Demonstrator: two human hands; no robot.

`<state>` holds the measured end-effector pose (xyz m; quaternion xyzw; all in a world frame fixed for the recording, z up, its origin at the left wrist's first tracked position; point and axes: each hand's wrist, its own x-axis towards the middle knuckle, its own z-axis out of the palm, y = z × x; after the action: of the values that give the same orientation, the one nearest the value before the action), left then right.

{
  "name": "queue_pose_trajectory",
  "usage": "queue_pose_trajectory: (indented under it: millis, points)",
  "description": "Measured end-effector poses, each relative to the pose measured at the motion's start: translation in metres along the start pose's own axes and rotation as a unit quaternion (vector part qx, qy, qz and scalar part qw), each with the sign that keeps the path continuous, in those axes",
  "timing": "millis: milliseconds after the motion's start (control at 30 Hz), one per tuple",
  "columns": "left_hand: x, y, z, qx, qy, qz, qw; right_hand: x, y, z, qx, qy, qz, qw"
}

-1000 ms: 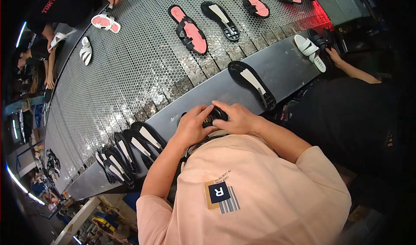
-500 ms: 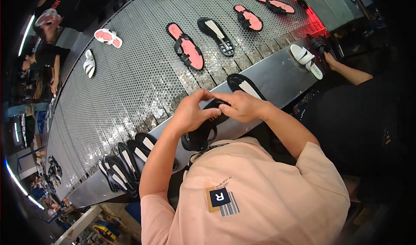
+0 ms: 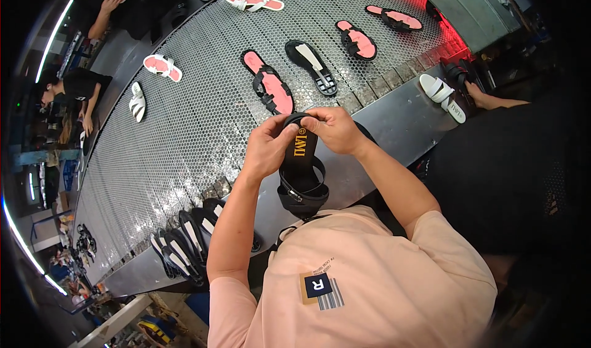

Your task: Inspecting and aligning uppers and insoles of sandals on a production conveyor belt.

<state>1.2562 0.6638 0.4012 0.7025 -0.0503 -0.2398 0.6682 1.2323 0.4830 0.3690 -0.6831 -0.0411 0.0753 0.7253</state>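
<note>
Both hands hold one black sandal (image 3: 301,169) up in the air above the near edge of the bench (image 3: 394,123), close to the person's chest. The left hand (image 3: 268,148) grips the sandal's upper end from its left side, fingers curled around the sole; the right hand (image 3: 332,129) pinches the same end from the right, thumb on the printed insole. The sandal hangs heel-down, its buckled strap at the lower end. A row of black sandals (image 3: 184,246) stands on edge at the bench's near-left edge. Farther out on the perforated conveyor (image 3: 184,120) lie a pink-soled sandal (image 3: 269,89) and a black sandal with a white insole (image 3: 312,68).
</note>
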Motion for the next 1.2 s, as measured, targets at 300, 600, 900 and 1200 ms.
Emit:
queue_pose_trajectory:
  millis: [300, 600, 900, 1200]
  points:
    - [0.004, -0.013, 0.009, -0.108, 0.024, -0.045, 0.993, 0.006, 0.008, -0.006, 0.096, -0.018, 0.035, 0.995]
    - [-0.014, -0.02, 0.006, 0.041, -0.07, -0.153, 0.985, 0.013, 0.023, -0.02, 0.091, -0.019, 0.07, 0.993]
    - [-0.014, -0.041, 0.006, 0.025, -0.013, -0.144, 0.989, -0.033, 0.022, -0.013, -0.015, -0.221, 0.268, 0.937]
    - [-0.004, -0.041, 0.019, 0.007, -0.021, -0.161, 0.987, -0.048, 0.043, -0.014, 0.092, -0.174, 0.236, 0.952]
